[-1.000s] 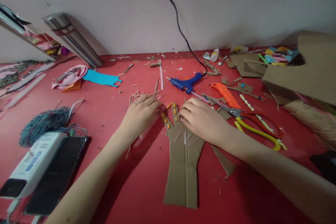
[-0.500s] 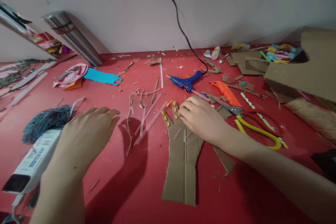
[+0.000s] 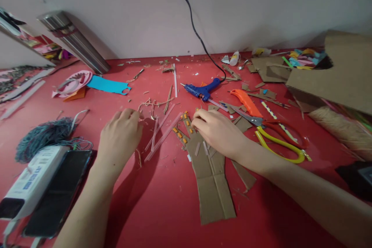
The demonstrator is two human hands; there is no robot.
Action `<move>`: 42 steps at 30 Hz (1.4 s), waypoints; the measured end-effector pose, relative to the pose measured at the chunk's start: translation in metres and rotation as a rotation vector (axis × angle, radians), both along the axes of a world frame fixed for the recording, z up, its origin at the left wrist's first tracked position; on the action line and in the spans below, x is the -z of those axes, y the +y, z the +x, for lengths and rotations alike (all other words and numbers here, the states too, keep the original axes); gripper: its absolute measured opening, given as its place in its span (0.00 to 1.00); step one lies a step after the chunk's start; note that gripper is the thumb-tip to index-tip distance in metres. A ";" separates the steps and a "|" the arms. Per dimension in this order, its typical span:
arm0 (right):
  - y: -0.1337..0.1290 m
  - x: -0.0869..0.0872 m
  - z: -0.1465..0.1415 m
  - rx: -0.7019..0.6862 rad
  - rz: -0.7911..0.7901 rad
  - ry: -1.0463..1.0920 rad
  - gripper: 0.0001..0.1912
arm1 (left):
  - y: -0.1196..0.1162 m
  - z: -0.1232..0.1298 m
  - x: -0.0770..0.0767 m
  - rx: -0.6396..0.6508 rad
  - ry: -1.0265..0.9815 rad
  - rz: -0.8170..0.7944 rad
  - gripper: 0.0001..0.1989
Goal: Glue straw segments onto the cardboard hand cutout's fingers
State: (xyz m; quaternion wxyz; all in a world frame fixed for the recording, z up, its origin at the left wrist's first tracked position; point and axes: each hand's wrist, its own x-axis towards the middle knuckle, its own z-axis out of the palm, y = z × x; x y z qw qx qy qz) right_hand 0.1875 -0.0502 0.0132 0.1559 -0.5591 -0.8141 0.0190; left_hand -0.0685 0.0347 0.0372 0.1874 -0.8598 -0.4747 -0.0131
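A flat cardboard hand cut-out [image 3: 213, 180] lies on the red table, with short orange tube pieces [image 3: 186, 120] along two of its fingers and clear strips on its palm. My right hand [image 3: 216, 128] is closed over its other fingers, gripping the upper right part; my fingertips are hidden. Further left, my left hand [image 3: 120, 135] hovers over the table with fingers bent down and nothing visible in them. It partly covers a piece of brown twine [image 3: 158, 104]. Clear plastic strips [image 3: 162, 137] lie between my hands.
Behind the cut-out lies a blue glue gun [image 3: 202, 90] with a black cord. Scissors [image 3: 258, 122] and an orange-handled cutter [image 3: 247, 100] are at right, near a cardboard box [image 3: 334, 81]. At left are blue-grey yarn [image 3: 43, 139], a phone [image 3: 59, 193], a white power bank [image 3: 33, 182] and a steel flask [image 3: 78, 44].
The cardboard cut-out has turned under my right hand, its wrist end swinging right. My left hand has moved right over the twine, uncovering the phone. The view has shifted slightly.
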 end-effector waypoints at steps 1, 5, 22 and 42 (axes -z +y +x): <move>0.000 0.000 0.000 0.001 -0.011 0.026 0.11 | -0.002 0.003 0.001 0.018 -0.043 -0.051 0.13; 0.001 -0.006 0.005 -0.008 -0.083 0.235 0.13 | -0.014 0.021 0.007 0.101 -0.177 -0.251 0.14; -0.009 -0.040 0.050 -0.158 -0.504 0.305 0.04 | -0.041 0.054 0.044 0.507 -0.284 -0.346 0.34; -0.012 -0.025 0.047 -0.165 -0.654 0.217 0.02 | -0.070 0.078 0.045 0.766 -0.483 -0.390 0.26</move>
